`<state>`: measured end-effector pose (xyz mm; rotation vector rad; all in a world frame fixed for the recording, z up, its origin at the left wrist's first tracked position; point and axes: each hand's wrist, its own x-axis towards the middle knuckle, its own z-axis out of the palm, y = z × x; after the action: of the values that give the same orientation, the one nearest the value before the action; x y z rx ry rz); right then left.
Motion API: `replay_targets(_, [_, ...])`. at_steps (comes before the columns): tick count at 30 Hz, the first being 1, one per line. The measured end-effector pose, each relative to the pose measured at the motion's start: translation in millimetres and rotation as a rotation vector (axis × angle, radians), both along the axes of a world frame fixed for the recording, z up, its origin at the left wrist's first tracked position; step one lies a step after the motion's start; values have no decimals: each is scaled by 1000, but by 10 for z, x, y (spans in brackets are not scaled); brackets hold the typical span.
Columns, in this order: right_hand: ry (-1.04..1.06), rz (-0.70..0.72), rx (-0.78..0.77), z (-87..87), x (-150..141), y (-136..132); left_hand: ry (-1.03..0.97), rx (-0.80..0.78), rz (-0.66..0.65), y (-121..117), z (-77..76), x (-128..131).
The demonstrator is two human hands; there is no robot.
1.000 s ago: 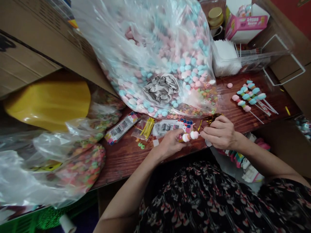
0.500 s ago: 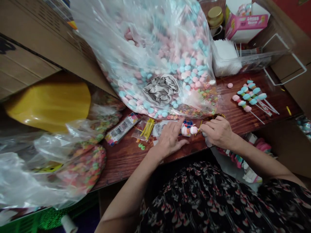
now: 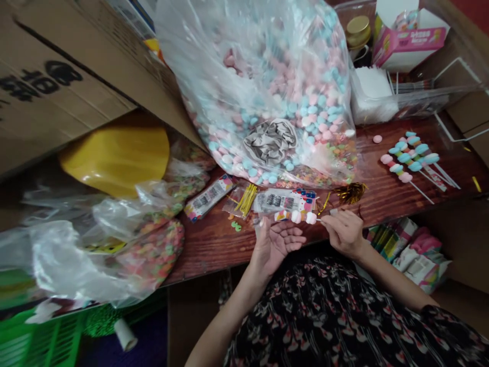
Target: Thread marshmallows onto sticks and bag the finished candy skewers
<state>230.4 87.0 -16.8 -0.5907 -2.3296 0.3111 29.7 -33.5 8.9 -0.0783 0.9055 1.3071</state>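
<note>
My right hand [image 3: 345, 230] pinches the white stick end of a marshmallow skewer [image 3: 296, 217], which lies level with pink, white and orange pieces on it. Just below the skewer, my left hand [image 3: 277, 243] is turned palm up with its fingers apart and holds nothing. Behind the skewer lies a stack of printed clear packets [image 3: 284, 200]. A small bag of yellow twist ties [image 3: 246, 200] sits to the left of the packets. Gold tinsel [image 3: 349, 193] rests on the table behind my right hand.
A big clear bag of pink and blue marshmallows [image 3: 282, 86] fills the back. Several finished skewers [image 3: 414, 155] lie at the right, near a clear bin [image 3: 416, 104]. On the left are a bag of gummy candies [image 3: 160, 250], a yellow scoop-like piece [image 3: 118, 158] and cardboard boxes [image 3: 95, 97].
My left hand has turned from palm down over the packets to palm up, nearer me. My right hand still grips the skewer. The view has shifted left.
</note>
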Motion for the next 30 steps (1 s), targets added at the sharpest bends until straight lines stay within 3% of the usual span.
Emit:
replay_targets(6, [-69, 83, 75, 66, 130, 14, -121, -36, 247, 1, 0, 22])
replay_targets(16, [-31, 48, 40, 26, 130, -174, 29, 68, 396, 39, 24, 108])
replay_targets(21, [103, 4, -93, -6, 60, -300, 113, 120, 420, 185, 152, 176])
replay_targets(27, [303, 60, -367, 58, -146, -421, 137, 149, 484, 458, 260, 107])
replay_targets(30, [305, 92, -331, 53, -196, -411, 198, 175, 488, 546, 270, 53])
